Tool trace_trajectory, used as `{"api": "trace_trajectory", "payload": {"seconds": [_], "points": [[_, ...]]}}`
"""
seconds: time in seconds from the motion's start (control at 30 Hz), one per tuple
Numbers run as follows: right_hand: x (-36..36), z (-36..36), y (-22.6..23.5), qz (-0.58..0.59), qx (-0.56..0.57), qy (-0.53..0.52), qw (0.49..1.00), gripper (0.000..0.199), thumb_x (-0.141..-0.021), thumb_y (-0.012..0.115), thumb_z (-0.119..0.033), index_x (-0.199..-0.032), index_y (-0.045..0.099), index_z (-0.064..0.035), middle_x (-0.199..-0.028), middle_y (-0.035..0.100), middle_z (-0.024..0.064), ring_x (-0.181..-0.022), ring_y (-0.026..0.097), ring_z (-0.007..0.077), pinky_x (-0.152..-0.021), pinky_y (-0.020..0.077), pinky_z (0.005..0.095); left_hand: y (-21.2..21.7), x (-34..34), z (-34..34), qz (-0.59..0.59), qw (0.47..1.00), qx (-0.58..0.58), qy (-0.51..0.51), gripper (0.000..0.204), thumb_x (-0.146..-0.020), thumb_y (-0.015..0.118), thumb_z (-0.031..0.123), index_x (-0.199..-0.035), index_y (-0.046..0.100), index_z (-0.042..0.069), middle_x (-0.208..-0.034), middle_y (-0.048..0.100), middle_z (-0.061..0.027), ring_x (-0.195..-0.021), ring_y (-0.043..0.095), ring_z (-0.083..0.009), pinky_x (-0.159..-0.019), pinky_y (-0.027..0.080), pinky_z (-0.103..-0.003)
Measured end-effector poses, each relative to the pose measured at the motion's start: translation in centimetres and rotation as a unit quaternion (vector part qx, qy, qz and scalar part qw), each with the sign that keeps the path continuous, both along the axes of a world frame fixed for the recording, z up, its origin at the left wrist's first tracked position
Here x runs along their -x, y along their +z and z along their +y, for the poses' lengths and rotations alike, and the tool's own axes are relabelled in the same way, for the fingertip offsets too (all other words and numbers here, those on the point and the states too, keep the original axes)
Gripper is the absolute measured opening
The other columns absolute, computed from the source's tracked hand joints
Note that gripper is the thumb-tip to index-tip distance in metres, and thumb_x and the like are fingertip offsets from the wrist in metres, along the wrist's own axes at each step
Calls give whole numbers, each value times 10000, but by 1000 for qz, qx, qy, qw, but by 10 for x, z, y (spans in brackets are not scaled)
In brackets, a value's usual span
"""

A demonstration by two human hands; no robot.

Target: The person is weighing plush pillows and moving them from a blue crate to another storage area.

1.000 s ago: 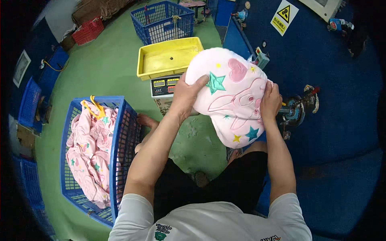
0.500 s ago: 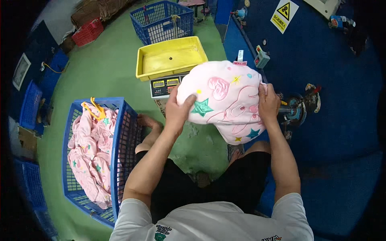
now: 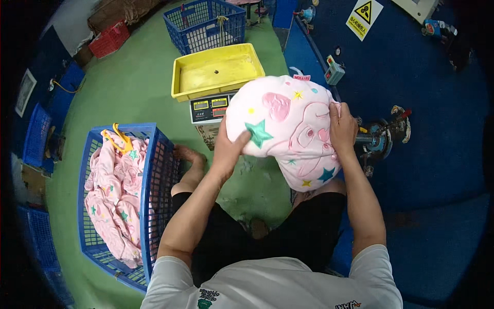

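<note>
Cushion (image 3: 288, 131), pink, stuffed, with green, blue and yellow stars and a darker pink heart patch; I hold it above my lap, between both hands, in front of my chest. My left hand (image 3: 229, 147) presses its lower left face, fingers spread over the green star; my right hand (image 3: 342, 129) clasps its right edge, fingers curled over the seam. Both grips are closed on the cushion, one to each side, so it lies directly between them, neither hand the nearer. Long axis runs from upper left to lower right, the lower tip pointing toward my right thigh. A small red tag (image 3: 301, 78) shows at the top edge. Just beyond the cushion: a yellow tray (image 3: 185, 85) resting on a weighing scale (image 3: 208, 108), partly hidden by the cushion. On my left, on the green floor (image 3: 128, 92), a blue basket (image 3: 154, 170) with flat pink covers (image 3: 116, 195) of the same print. On my right, a blue machine (image 3: 422, 103) with a metal nozzle fitting (image 3: 383, 136) near my right hand. Farther off, a second blue basket (image 3: 206, 23).
</note>
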State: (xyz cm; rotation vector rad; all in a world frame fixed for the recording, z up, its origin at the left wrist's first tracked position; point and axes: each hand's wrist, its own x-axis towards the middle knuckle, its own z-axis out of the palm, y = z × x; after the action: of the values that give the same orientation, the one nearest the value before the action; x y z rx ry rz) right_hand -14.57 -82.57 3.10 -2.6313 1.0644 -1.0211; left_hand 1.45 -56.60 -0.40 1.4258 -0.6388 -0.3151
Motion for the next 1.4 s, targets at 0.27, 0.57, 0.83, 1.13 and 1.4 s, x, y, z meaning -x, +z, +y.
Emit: {"api": "trace_trajectory", "payload": {"seconds": [0.27, 0.57, 0.83, 1.13, 1.4], "points": [[-17, 19, 2, 15, -18, 1, 1000, 407, -1050, 461, -421, -895, 526, -51, -739, 654, 204, -609, 616, 419, -568, 447, 516, -31, 17, -14, 211, 968, 99, 97, 613, -954, 623, 176, -1458, 346, -39, -1308, 538, -226, -1043, 592, -256, -889, 518, -329], [-40, 40, 2, -46, -46, 11, 998, 373, -1056, 462, -378, -898, 515, -45, -724, 645, 208, -610, 609, 431, -594, 447, 525, -43, 51, -23, 269, 960, 82, -16, 474, -1018, 563, 222, -1363, 467, -89, -1237, 610, -216, -1037, 625, -225, -873, 537, -319], [-51, 38, 2, -141, -111, -12, 984, 321, -1069, 447, -307, -938, 507, -20, -778, 622, 207, -673, 611, 397, -658, 455, 510, 40, -22, -42, 262, 954, 18, -147, 521, -956, 684, 222, -1344, 518, -84, -1143, 680, -214, -908, 709, -238, -727, 610, -302], [-62, 33, 7, -181, -149, 29, 972, 270, -1067, 449, -252, -983, 502, -1, -874, 599, 203, -769, 599, 354, -733, 454, 475, 98, -58, -81, 161, 949, -48, -267, 586, -892, 764, 261, -1318, 546, -79, -1070, 711, -222, -820, 736, -253, -610, 617, -296], [-59, 52, 16, -169, -182, 109, 963, 239, -1056, 469, -226, -998, 507, 3, -905, 590, 196, -807, 590, 336, -761, 448, 460, 119, -50, -62, 53, 967, -120, -217, 610, -865, 763, 269, -1294, 538, -103, -1045, 705, -231, -791, 731, -261, -614, 616, -296]]}}
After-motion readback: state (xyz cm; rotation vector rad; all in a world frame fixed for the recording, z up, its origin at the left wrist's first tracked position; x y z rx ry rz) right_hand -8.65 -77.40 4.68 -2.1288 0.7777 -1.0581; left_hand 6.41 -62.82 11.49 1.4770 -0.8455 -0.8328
